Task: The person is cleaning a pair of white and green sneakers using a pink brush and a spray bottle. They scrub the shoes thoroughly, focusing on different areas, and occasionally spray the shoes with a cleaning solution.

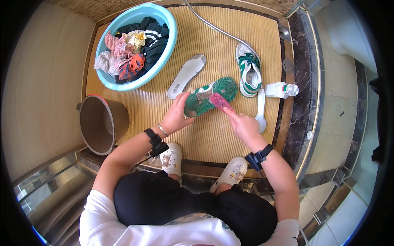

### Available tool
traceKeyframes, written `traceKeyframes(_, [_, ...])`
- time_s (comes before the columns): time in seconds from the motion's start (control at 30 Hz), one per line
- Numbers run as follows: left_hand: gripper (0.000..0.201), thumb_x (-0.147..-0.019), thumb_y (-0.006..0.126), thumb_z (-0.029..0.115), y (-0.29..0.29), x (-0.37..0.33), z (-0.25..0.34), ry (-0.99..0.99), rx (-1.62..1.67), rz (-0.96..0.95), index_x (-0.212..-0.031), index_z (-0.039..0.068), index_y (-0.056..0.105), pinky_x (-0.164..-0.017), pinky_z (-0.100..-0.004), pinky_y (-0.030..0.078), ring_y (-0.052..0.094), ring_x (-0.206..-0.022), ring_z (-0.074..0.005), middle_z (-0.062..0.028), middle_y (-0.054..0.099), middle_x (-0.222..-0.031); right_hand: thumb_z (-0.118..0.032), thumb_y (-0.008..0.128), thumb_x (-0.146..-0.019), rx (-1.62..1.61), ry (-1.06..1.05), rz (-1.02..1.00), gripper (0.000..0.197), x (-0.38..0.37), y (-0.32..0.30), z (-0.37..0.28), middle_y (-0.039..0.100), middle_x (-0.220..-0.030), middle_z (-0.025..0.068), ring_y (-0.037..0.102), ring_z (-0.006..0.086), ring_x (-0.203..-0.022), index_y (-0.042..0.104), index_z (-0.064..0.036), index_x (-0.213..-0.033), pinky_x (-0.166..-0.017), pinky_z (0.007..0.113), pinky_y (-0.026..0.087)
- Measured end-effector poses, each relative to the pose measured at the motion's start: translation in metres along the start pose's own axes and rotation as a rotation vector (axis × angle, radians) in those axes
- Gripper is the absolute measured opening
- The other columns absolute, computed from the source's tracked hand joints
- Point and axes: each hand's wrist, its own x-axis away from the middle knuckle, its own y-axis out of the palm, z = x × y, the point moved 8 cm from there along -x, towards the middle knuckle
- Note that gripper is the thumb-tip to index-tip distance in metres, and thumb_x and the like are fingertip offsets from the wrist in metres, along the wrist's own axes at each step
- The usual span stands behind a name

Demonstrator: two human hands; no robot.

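Dark lettering [177,88]: stands on the lower end of the grey-white insole [189,74], centre of the frame | Small reddish mark [285,87]: on the clear bottle [274,89], right of the frame, too small for reading | Pale patch [204,94] with fine lines: on the green shoe sole [226,85], centre, I cannot tell if it is print

Head-worn fisheye, looking down, fairly near
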Motion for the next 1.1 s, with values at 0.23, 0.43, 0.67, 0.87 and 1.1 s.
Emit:
traceKeyframes(0.23, [0.099, -0.067, 0.08, 0.007, 0.004, 0.002, -0.021, 0.018, 0.03, -0.077, -0.149, 0.002, 0.025, -0.104, -0.0402, 0.046, 0.051, -0.125, -0.0408, -0.0239, 0.046, -0.14, -0.015, 0.055, -0.091, 0.061, -0.362, 0.073, 0.046, -0.011, 0.014, -0.067, 0.056, -0.065, 0.0064, 0.059, 0.0241, -0.051, 0.059, -0.0317, -0.133, -0.043, 0.037, 0.048])
traceKeyframes(0.43, [0.1, -0.068, 0.081, 0.008, -0.005, -0.001, -0.024, 0.021, 0.068, -0.09, -0.149, 0.003, 0.024, -0.106, -0.0395, 0.045, 0.052, -0.127, -0.0381, -0.0233, 0.05, -0.139, -0.016, 0.062, -0.087, 0.102, -0.318, -0.043, 0.052, 0.003, 0.008, -0.021, 0.054, -0.065, 0.0047, 0.059, 0.0217, -0.053, 0.058, -0.0354, -0.134, -0.045, 0.037, 0.049])
traceKeyframes(0.67, [0.104, -0.066, 0.083, 0.008, -0.007, -0.013, -0.024, -0.024, 0.062, -0.078, -0.151, 0.006, 0.022, -0.108, -0.0399, 0.043, 0.049, -0.131, -0.0373, -0.0229, 0.048, -0.142, -0.013, 0.055, -0.09, 0.045, -0.231, 0.057, 0.051, -0.016, -0.002, -0.037, 0.056, -0.067, 0.0075, 0.062, 0.0254, -0.053, 0.055, -0.0318, -0.137, -0.044, 0.038, 0.05])
traceKeyframes(0.87, [0.106, -0.065, 0.084, 0.009, -0.007, -0.014, -0.021, -0.02, 0.015, -0.116, -0.151, 0.006, 0.022, -0.105, -0.0396, 0.046, 0.052, -0.127, -0.0376, -0.0232, 0.05, -0.138, -0.02, 0.06, -0.092, 0.148, -0.285, -0.047, 0.047, 0.006, 0.013, -0.051, 0.054, -0.064, 0.0048, 0.059, 0.0198, -0.049, 0.056, -0.0356, -0.136, -0.041, 0.036, 0.048])
traceKeyframes(1.1, [0.105, -0.066, 0.083, 0.009, -0.012, -0.019, -0.017, -0.021, 0.037, -0.12, -0.151, 0.004, 0.022, -0.102, -0.0399, 0.047, 0.053, -0.126, -0.0387, -0.0242, 0.047, -0.141, -0.021, 0.061, -0.092, -0.009, -0.178, 0.147, 0.04, -0.024, 0.003, -0.041, 0.058, -0.063, 0.0076, 0.061, 0.0247, -0.051, 0.061, -0.0322, -0.131, -0.042, 0.039, 0.048])
